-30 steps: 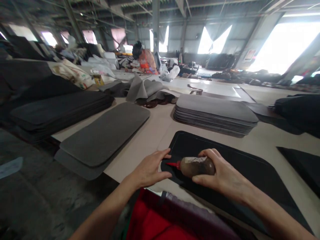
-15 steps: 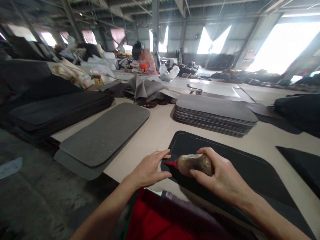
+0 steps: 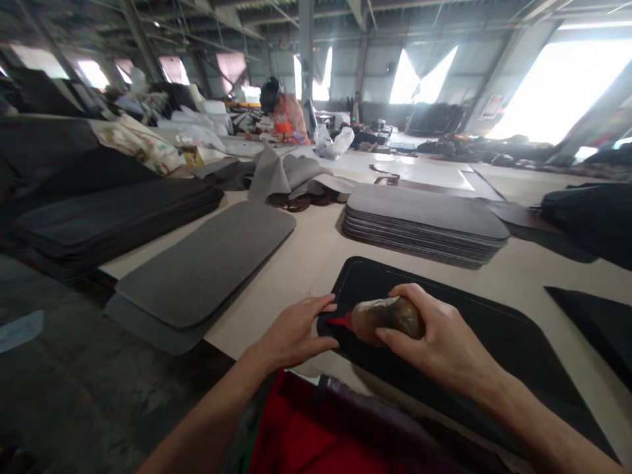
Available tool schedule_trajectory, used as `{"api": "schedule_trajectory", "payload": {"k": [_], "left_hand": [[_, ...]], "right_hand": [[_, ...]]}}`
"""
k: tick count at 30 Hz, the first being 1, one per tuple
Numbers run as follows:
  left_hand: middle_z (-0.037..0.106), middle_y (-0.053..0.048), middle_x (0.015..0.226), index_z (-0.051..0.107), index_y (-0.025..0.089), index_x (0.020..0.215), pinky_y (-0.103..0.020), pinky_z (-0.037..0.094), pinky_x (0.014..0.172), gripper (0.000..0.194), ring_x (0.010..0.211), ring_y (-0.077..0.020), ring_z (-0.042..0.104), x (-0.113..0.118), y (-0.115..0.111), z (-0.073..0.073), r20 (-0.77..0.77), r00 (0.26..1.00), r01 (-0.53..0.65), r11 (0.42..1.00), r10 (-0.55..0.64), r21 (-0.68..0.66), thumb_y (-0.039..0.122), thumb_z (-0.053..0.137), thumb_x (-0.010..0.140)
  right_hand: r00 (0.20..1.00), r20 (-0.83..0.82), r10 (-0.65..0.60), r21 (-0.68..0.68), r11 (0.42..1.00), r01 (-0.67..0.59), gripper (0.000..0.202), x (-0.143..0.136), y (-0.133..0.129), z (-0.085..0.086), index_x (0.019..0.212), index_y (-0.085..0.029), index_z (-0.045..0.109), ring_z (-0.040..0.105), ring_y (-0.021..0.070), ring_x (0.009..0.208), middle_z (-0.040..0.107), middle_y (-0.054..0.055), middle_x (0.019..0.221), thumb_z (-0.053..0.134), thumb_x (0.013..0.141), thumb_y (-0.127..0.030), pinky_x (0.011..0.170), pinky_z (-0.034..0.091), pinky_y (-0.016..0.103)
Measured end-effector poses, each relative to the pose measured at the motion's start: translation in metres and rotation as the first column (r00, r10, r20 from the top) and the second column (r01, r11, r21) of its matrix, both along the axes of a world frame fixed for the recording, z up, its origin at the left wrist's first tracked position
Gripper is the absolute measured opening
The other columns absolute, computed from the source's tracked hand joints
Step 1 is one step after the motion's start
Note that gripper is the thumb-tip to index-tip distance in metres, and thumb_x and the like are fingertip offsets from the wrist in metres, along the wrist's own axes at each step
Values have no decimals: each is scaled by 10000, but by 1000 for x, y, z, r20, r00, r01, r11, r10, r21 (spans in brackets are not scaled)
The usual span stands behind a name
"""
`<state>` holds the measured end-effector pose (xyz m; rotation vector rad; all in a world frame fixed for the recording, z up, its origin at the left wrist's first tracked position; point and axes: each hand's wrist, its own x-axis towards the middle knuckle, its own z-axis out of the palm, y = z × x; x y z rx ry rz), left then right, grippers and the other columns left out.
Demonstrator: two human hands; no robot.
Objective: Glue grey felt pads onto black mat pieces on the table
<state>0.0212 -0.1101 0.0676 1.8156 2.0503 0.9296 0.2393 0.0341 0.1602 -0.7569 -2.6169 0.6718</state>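
Observation:
A black panel with rounded corners (image 3: 474,336) lies flat on the pale table (image 3: 316,250) in front of me. Above its left end, my right hand (image 3: 434,336) is wrapped round a brownish, stained squeeze bottle (image 3: 382,319). The bottle lies nearly level, its red nozzle (image 3: 340,321) pointing left at the panel's left edge. My left hand (image 3: 299,332) rests at that edge with thumb and fingers spread to either side of the nozzle tip, holding nothing. Whether the tip touches the panel is hard to tell.
Grey panels (image 3: 212,263) overlap the table's left edge. A grey stack (image 3: 424,220) stands behind the black panel, a dark stack (image 3: 113,210) at far left. Crumpled grey sheets (image 3: 291,174) lie at centre back. A person in orange (image 3: 286,122) works beyond.
Both hands have stayed nearly in place. The bottle in my right hand has shifted very slightly. The view has moved a little.

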Motion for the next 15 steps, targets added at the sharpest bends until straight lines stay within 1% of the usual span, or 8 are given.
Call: {"api": "schedule_trajectory", "payload": {"k": [4, 8, 15], "left_hand": [[649, -52, 1362, 422, 214, 1459, -405, 426, 1126, 739, 1293, -236, 559, 0, 0, 0, -5, 1000, 9, 1000, -9, 8, 331, 769, 817], [653, -52, 1356, 434, 225, 1452, -415, 430, 1126, 727, 1283, -240, 570, 1, 0, 2, 6, 1000, 0, 1000, 0, 3, 323, 771, 815], [648, -58, 1366, 429, 209, 1449, -417, 416, 1141, 742, 1303, -244, 557, 2, 1, 4, 33, 999, -15, 999, 16, -33, 314, 780, 804]], "right_hand": [[999, 37, 4, -14, 1000, -4, 319, 1, 0, 0, 1053, -236, 559, 606, 193, 730, 643, 0, 859, 663, 785, -377, 670, 446, 316], [999, 51, 7, -28, 1000, -5, 306, 1, -1, -1, 1050, -239, 560, 601, 187, 720, 636, -7, 851, 657, 792, -373, 667, 438, 313], [998, 53, 18, 10, 1000, -19, 295, 1, 0, 3, 1048, -240, 566, 605, 194, 730, 649, 0, 860, 650, 797, -371, 673, 424, 317]]}}
